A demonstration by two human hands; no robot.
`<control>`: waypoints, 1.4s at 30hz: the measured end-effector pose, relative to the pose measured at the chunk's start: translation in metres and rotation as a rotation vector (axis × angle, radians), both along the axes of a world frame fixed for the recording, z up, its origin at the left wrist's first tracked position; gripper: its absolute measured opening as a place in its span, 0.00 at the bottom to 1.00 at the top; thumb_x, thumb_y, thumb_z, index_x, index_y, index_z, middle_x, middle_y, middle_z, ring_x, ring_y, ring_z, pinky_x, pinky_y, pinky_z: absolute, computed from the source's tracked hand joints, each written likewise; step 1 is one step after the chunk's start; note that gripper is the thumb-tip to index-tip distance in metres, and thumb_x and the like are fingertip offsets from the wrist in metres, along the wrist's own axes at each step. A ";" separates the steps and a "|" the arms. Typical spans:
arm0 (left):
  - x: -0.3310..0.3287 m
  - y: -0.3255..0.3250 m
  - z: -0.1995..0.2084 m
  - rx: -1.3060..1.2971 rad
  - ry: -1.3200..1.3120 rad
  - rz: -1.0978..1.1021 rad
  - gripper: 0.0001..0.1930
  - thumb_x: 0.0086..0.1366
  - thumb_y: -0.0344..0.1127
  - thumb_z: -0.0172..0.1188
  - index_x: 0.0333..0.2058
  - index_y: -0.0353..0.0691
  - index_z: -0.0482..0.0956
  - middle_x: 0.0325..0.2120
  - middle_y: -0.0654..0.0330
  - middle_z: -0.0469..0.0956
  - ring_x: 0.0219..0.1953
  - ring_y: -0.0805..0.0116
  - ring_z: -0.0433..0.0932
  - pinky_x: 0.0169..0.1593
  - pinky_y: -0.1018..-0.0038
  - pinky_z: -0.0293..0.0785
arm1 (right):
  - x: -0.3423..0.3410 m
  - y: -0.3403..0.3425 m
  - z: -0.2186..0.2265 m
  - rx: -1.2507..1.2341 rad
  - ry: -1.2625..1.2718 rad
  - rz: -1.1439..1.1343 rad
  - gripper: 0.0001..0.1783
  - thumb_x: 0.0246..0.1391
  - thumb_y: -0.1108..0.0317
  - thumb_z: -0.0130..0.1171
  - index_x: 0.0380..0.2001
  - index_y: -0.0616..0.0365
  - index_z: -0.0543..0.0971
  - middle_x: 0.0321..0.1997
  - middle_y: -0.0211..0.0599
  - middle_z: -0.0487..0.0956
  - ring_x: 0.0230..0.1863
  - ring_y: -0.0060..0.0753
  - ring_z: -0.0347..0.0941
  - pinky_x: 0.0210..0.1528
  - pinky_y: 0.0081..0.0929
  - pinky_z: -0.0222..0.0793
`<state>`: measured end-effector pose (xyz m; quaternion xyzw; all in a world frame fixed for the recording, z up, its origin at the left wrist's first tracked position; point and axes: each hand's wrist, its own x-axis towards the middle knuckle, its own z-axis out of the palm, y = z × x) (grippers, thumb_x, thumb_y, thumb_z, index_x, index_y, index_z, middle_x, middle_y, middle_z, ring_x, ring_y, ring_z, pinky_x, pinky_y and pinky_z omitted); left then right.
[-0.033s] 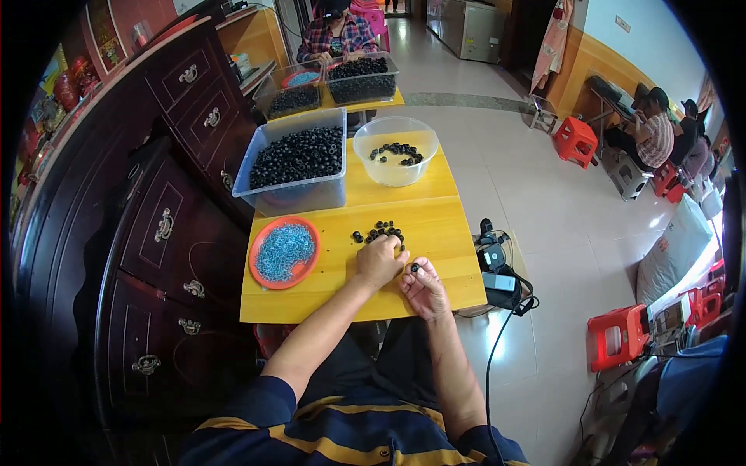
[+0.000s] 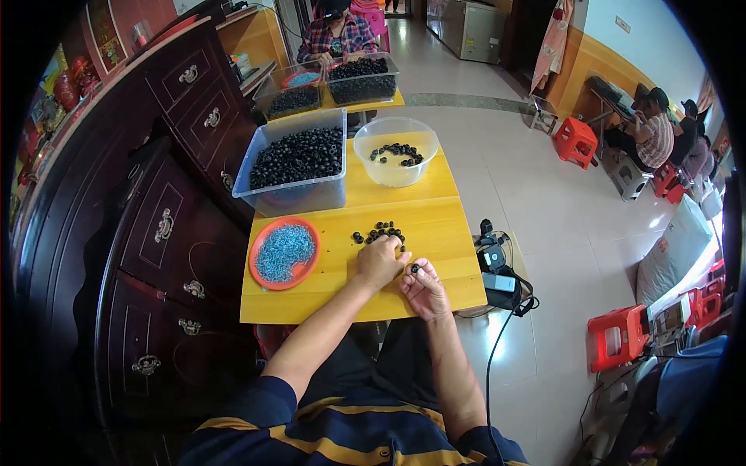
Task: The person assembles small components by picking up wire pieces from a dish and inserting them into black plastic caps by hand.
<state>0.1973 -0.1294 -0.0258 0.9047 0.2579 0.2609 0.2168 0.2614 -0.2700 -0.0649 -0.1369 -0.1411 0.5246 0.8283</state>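
Note:
My left hand [image 2: 378, 262] rests knuckles-up on the yellow wooden table [image 2: 443, 225], its fingers curled just below a small pile of black ring-shaped pieces [image 2: 381, 231]. Whether it holds anything is hidden. My right hand [image 2: 426, 291] sits close beside it at the table's near edge, pinching one small black piece [image 2: 414, 269] between its fingertips. An orange plate [image 2: 259, 276] of tiny blue pieces lies to the left of my hands. Farther back stand a clear bin [image 2: 299, 198] full of black pieces and a clear round bowl [image 2: 392, 177] holding a few.
A dark wooden cabinet [image 2: 155, 225] with drawers runs along the left. Beyond is a second table [image 2: 388, 102] with bins, and a person in a plaid shirt [image 2: 336, 35]. A black device with cable [image 2: 497, 268] lies on the floor at right. Red stools [image 2: 615, 335] and seated people [image 2: 653, 132] are farther right.

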 end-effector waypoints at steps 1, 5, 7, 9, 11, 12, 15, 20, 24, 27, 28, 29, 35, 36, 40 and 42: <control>0.002 0.000 -0.001 0.040 -0.002 -0.005 0.08 0.56 0.41 0.62 0.27 0.43 0.80 0.27 0.56 0.79 0.30 0.53 0.80 0.34 0.60 0.76 | 0.001 0.001 0.000 0.000 -0.001 0.000 0.12 0.59 0.69 0.60 0.45 0.51 0.73 0.40 0.32 0.77 0.38 0.25 0.76 0.46 0.27 0.74; 0.008 0.003 -0.003 -0.007 0.022 0.002 0.09 0.56 0.41 0.61 0.28 0.43 0.80 0.28 0.56 0.80 0.31 0.52 0.80 0.34 0.60 0.76 | 0.002 0.002 -0.001 -0.004 -0.006 0.016 0.11 0.59 0.70 0.60 0.45 0.51 0.73 0.40 0.32 0.76 0.38 0.25 0.76 0.46 0.27 0.74; 0.010 0.005 -0.007 -0.040 0.028 -0.005 0.08 0.56 0.40 0.61 0.28 0.43 0.80 0.28 0.55 0.79 0.32 0.52 0.80 0.35 0.59 0.76 | 0.002 0.003 0.001 0.002 -0.011 0.018 0.11 0.59 0.70 0.60 0.45 0.51 0.73 0.40 0.32 0.76 0.38 0.25 0.76 0.45 0.27 0.74; 0.008 0.006 -0.010 -0.019 0.017 0.002 0.07 0.57 0.39 0.60 0.28 0.43 0.79 0.28 0.56 0.79 0.31 0.52 0.80 0.35 0.59 0.76 | 0.001 0.001 0.004 -0.010 -0.015 0.019 0.11 0.59 0.69 0.60 0.44 0.51 0.73 0.39 0.32 0.76 0.38 0.26 0.75 0.45 0.27 0.73; 0.003 0.005 -0.012 0.002 0.007 0.010 0.06 0.58 0.38 0.60 0.28 0.43 0.79 0.28 0.56 0.79 0.31 0.51 0.80 0.35 0.59 0.76 | 0.000 0.001 0.003 -0.018 -0.022 0.018 0.11 0.58 0.69 0.60 0.44 0.51 0.73 0.39 0.32 0.76 0.38 0.26 0.74 0.45 0.27 0.73; -0.001 0.004 -0.010 0.004 -0.028 0.005 0.05 0.58 0.36 0.60 0.29 0.42 0.78 0.27 0.56 0.79 0.31 0.51 0.79 0.35 0.59 0.76 | -0.001 0.001 0.003 -0.024 -0.030 0.019 0.11 0.58 0.69 0.60 0.44 0.50 0.73 0.39 0.32 0.76 0.38 0.26 0.74 0.45 0.27 0.73; -0.015 0.001 -0.004 0.017 -0.157 -0.024 0.04 0.58 0.33 0.60 0.30 0.41 0.77 0.25 0.55 0.78 0.29 0.52 0.79 0.33 0.61 0.76 | -0.003 -0.001 0.005 -0.050 -0.032 0.013 0.11 0.58 0.69 0.60 0.43 0.50 0.73 0.39 0.31 0.76 0.38 0.25 0.73 0.45 0.27 0.72; -0.045 0.001 0.004 -0.190 -0.358 -0.101 0.03 0.58 0.27 0.61 0.30 0.38 0.77 0.19 0.58 0.75 0.20 0.67 0.77 0.27 0.70 0.72 | -0.005 0.002 0.004 -0.084 -0.043 -0.009 0.12 0.58 0.68 0.61 0.44 0.50 0.73 0.39 0.31 0.76 0.37 0.26 0.74 0.44 0.27 0.73; -0.066 0.009 0.008 -0.328 -0.340 -0.074 0.04 0.58 0.26 0.62 0.32 0.39 0.76 0.19 0.62 0.76 0.19 0.77 0.74 0.26 0.76 0.70 | -0.004 0.011 0.008 -0.071 -0.060 -0.047 0.14 0.56 0.68 0.62 0.45 0.50 0.73 0.40 0.31 0.78 0.37 0.27 0.75 0.42 0.27 0.73; -0.067 0.009 0.010 -0.433 -0.389 -0.120 0.07 0.57 0.22 0.62 0.34 0.37 0.76 0.22 0.65 0.76 0.22 0.83 0.73 0.26 0.81 0.69 | -0.001 0.014 0.009 -0.075 -0.063 -0.045 0.12 0.59 0.69 0.60 0.45 0.51 0.73 0.39 0.30 0.77 0.37 0.25 0.74 0.43 0.25 0.73; -0.067 0.008 0.014 -0.459 -0.406 -0.133 0.08 0.56 0.21 0.62 0.35 0.37 0.76 0.23 0.65 0.76 0.23 0.83 0.73 0.27 0.82 0.69 | -0.003 0.016 0.011 -0.086 -0.058 -0.046 0.12 0.59 0.69 0.59 0.45 0.51 0.73 0.39 0.30 0.77 0.38 0.24 0.74 0.43 0.25 0.73; -0.068 0.007 0.014 -0.468 -0.392 -0.131 0.08 0.56 0.21 0.62 0.35 0.37 0.76 0.23 0.65 0.76 0.23 0.83 0.73 0.27 0.82 0.69 | -0.003 0.017 0.011 -0.094 -0.044 -0.048 0.12 0.59 0.69 0.59 0.45 0.51 0.73 0.39 0.30 0.77 0.38 0.24 0.74 0.43 0.25 0.73; -0.070 -0.001 0.014 -0.422 -0.418 -0.232 0.08 0.56 0.21 0.65 0.34 0.35 0.78 0.24 0.64 0.78 0.23 0.80 0.75 0.28 0.81 0.73 | -0.008 0.015 0.008 -0.185 -0.150 -0.070 0.11 0.61 0.70 0.58 0.46 0.53 0.74 0.39 0.32 0.77 0.39 0.24 0.75 0.46 0.26 0.74; -0.072 -0.002 0.015 -0.438 -0.402 -0.231 0.07 0.57 0.21 0.65 0.35 0.35 0.79 0.26 0.65 0.78 0.25 0.81 0.75 0.30 0.82 0.73 | -0.011 0.016 0.008 -0.199 -0.157 -0.068 0.11 0.60 0.70 0.59 0.46 0.54 0.75 0.40 0.31 0.77 0.39 0.25 0.75 0.47 0.26 0.73; -0.072 -0.009 0.025 -0.493 -0.388 -0.243 0.07 0.58 0.21 0.64 0.37 0.34 0.82 0.29 0.65 0.80 0.27 0.81 0.75 0.34 0.82 0.73 | -0.012 0.015 0.007 -0.203 -0.175 -0.053 0.12 0.60 0.70 0.60 0.46 0.55 0.76 0.40 0.31 0.78 0.39 0.25 0.75 0.48 0.27 0.72; -0.070 -0.013 0.031 -0.503 -0.387 -0.248 0.08 0.58 0.21 0.64 0.37 0.34 0.82 0.29 0.65 0.80 0.27 0.81 0.75 0.33 0.82 0.73 | -0.012 0.015 0.008 -0.196 -0.166 -0.053 0.12 0.60 0.70 0.60 0.46 0.55 0.76 0.40 0.31 0.78 0.39 0.25 0.75 0.48 0.27 0.72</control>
